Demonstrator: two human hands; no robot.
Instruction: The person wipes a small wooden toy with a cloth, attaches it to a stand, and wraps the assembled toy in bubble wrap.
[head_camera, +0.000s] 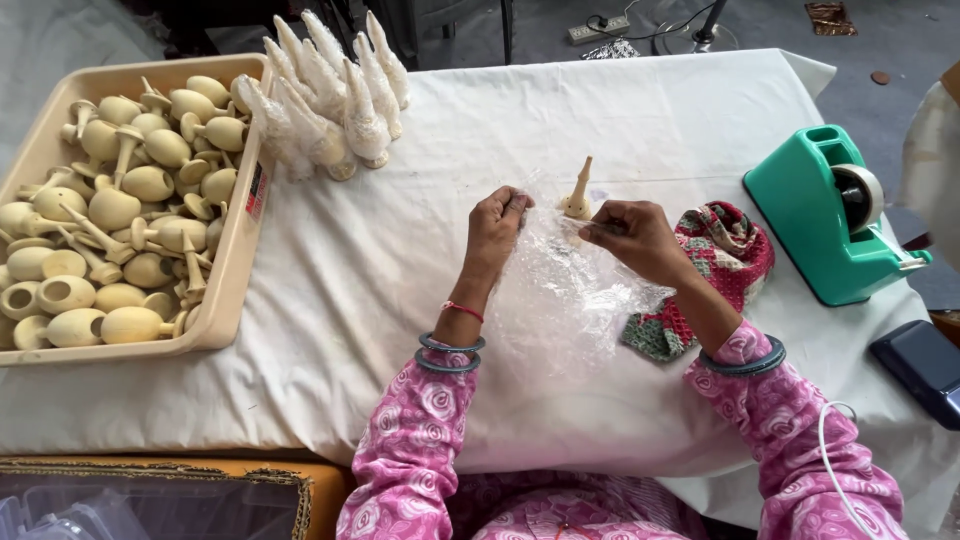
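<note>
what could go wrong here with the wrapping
The wooden piece has a thin tapered stem poking out of the bubble wrap; held only by the left hand and right hand at the sheet's edges, it might slip out or stay uncovered. The wrapped pieces lean by the tray and may topple.

Wooden piece (577, 195): lower part veiled by the bubble wrap (560, 290), base shape unclear. Left hand (497, 228) fingertips tucked behind the wrap edge. Crocheted cloth (722, 265) partly hidden under the right hand (636, 238) and wrist. Tray (232, 240) at the desk's left edge cut off by the frame. Dark flat object (922, 366) at the right edge cropped, kind unclear. Wrapped pieces (330, 90): details blurred by wrap.
</note>
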